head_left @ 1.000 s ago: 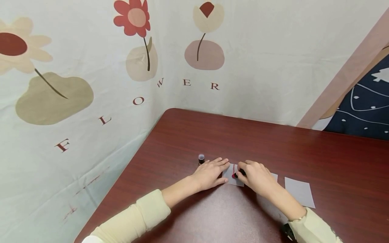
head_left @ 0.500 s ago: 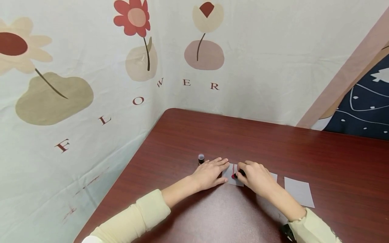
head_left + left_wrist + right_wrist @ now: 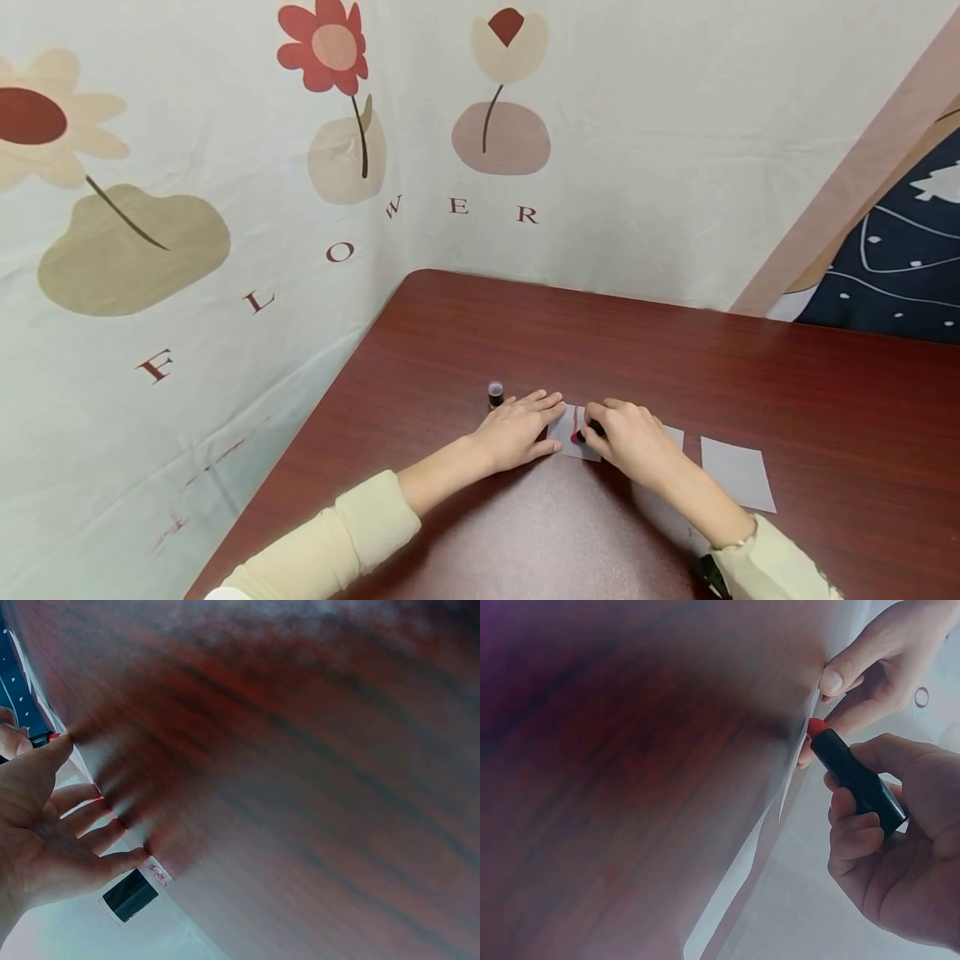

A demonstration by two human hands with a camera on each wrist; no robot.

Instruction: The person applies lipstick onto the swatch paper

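Note:
My right hand [image 3: 637,440] grips a black lipstick [image 3: 862,784] between thumb and curled fingers. Its red tip [image 3: 817,727] touches a small sheet of pale paper [image 3: 579,451], as the head view shows. A red streak [image 3: 575,417] runs down that sheet from near its far edge to the tip. With fingers spread and straight, my left hand [image 3: 517,433] presses on the sheet's left side. Just beyond the left hand a dark lipstick cap with a pale top [image 3: 496,395] stands upright on the table; the left wrist view shows the cap [image 3: 130,895] close to the little finger.
Another pale sheet [image 3: 738,473] lies on the reddish-brown table [image 3: 480,333] to the right. Part of a further sheet [image 3: 675,435] shows behind the right hand. Cloth walls with printed flowers [image 3: 333,47] rise along the table's left and far edges.
The lipstick tip has slid slightly toward the near edge of the sheet, and the red streak reaches a little lower. The left hand keeps its place.

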